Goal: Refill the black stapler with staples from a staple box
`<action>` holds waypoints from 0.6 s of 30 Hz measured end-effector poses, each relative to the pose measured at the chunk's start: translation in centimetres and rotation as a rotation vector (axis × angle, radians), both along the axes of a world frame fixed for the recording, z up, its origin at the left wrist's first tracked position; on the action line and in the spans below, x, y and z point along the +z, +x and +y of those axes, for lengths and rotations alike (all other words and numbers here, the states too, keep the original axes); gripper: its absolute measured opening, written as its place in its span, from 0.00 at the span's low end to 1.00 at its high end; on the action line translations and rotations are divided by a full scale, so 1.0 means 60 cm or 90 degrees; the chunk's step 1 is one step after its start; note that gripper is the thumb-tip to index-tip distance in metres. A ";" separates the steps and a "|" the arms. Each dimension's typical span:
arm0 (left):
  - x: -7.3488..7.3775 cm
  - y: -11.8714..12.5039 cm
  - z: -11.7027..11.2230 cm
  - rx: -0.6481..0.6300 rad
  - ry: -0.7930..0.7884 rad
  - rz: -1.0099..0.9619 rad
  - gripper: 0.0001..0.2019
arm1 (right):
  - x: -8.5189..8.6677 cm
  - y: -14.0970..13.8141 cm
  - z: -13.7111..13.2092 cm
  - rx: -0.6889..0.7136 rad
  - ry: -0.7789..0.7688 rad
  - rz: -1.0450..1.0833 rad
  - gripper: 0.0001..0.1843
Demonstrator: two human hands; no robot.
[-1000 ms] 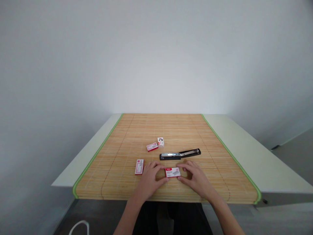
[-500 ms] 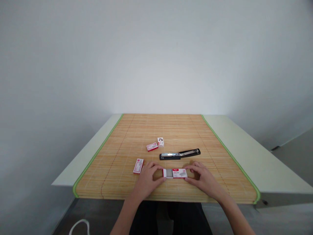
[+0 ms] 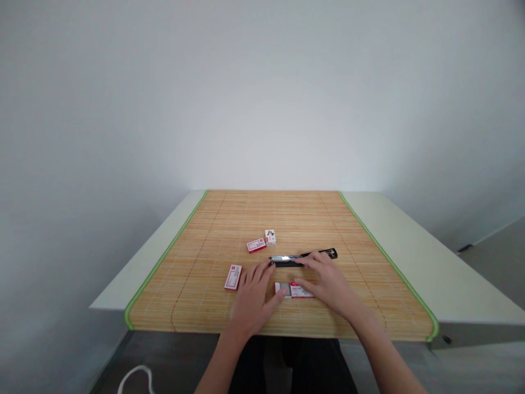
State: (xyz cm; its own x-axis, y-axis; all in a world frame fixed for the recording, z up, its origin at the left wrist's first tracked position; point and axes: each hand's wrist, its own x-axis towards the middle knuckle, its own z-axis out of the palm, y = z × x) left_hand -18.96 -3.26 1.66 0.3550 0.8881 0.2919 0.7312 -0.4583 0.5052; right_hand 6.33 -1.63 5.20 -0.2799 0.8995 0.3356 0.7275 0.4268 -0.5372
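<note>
A small red and white staple box (image 3: 298,290) lies on the bamboo mat (image 3: 205,257), slid partly open, its grey tray showing at the left end. My left hand (image 3: 253,298) rests beside it with fingers spread, the thumb touching the tray end. My right hand (image 3: 328,283) lies over the box's right side, its fingers stretched forward to the black opened stapler (image 3: 301,257) just behind. Nothing shows in either hand.
Three more small staple boxes lie on the mat: one at the left (image 3: 233,277), one behind the stapler (image 3: 256,245), one standing farther back (image 3: 269,237). The pale table (image 3: 414,257) reaches to a white wall. A white cord (image 3: 137,377) lies on the floor at lower left.
The box went from shut to slid open between my hands. Both hands have let go of it; my right hand has moved forward to the stapler, my left hand has spread.
</note>
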 end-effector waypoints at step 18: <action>-0.004 0.007 -0.001 0.005 0.010 0.042 0.36 | -0.045 -0.071 0.079 -0.020 -0.011 0.065 0.07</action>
State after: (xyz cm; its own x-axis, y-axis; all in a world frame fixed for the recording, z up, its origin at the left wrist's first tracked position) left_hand -18.55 -3.32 1.41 0.3669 0.8862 0.2828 0.7660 -0.4603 0.4487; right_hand 2.08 3.09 2.50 -0.2167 0.9130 0.3455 0.6816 0.3949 -0.6161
